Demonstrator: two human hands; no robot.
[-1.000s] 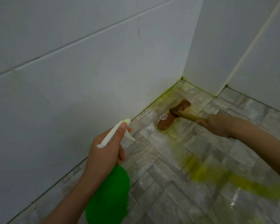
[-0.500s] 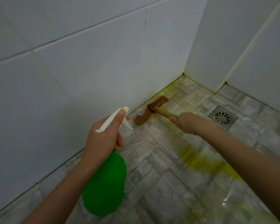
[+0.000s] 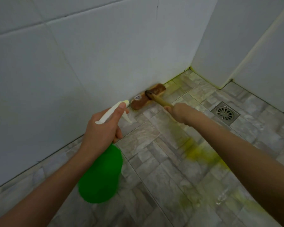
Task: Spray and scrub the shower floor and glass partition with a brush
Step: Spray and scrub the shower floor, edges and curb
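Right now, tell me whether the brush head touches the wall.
Touching. Head view shows the brush head lying flush against the wall, no gap.

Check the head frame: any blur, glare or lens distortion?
Head view: green spray bottle smeared by motion blur, brush fairly sharp; small glare spot on the wet floor lower right; wall grout lines bow from the wide-angle lens; light soft, no hard shadows.

The brown wooden brush [image 3: 147, 98] sits bristles-down on the yellow-streaked grey shower floor [image 3: 154, 161], hard against the white wall [image 3: 88, 63], the green spray bottle [image 3: 102, 174] tilted near that wall.
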